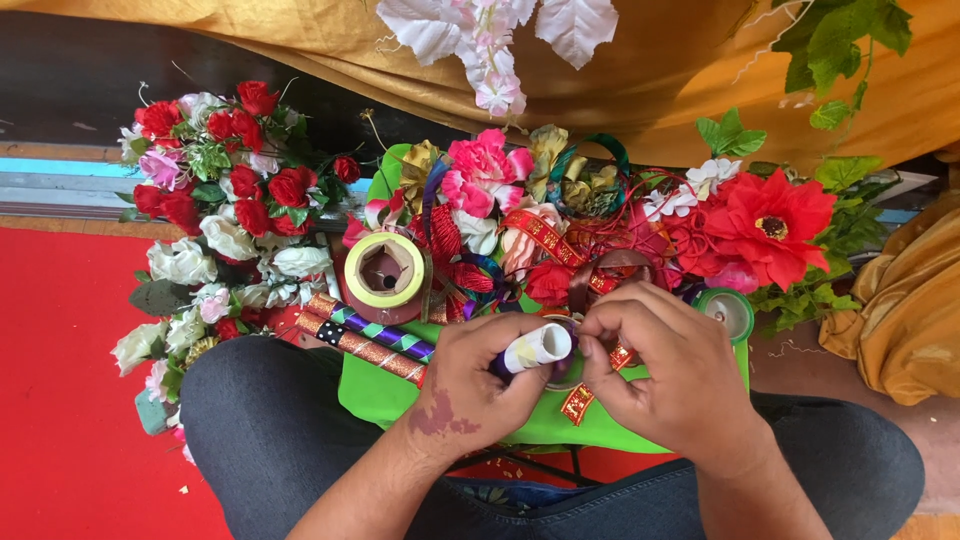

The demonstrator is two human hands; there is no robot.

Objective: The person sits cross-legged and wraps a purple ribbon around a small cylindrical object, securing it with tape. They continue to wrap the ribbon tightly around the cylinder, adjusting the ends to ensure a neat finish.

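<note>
My left hand [470, 385] grips a small white cylinder [537, 348], like a glue stick or tape tube, above a green tray [385, 395] on my lap. My right hand [665, 375] pinches a red ribbon with gold print [580, 400] right next to the cylinder's tip. A small round dark object sits between the two hands, mostly hidden. The ribbon's loose end hangs down below my right fingers.
A roll of yellow tape [384, 270] and patterned wrapped sticks [365, 335] lie on the tray. Artificial red and white roses [225, 200] stand left. A large red flower [770, 225], pink blooms [480, 170] and ribbons crowd the back. Gold cloth [905, 310] hangs right.
</note>
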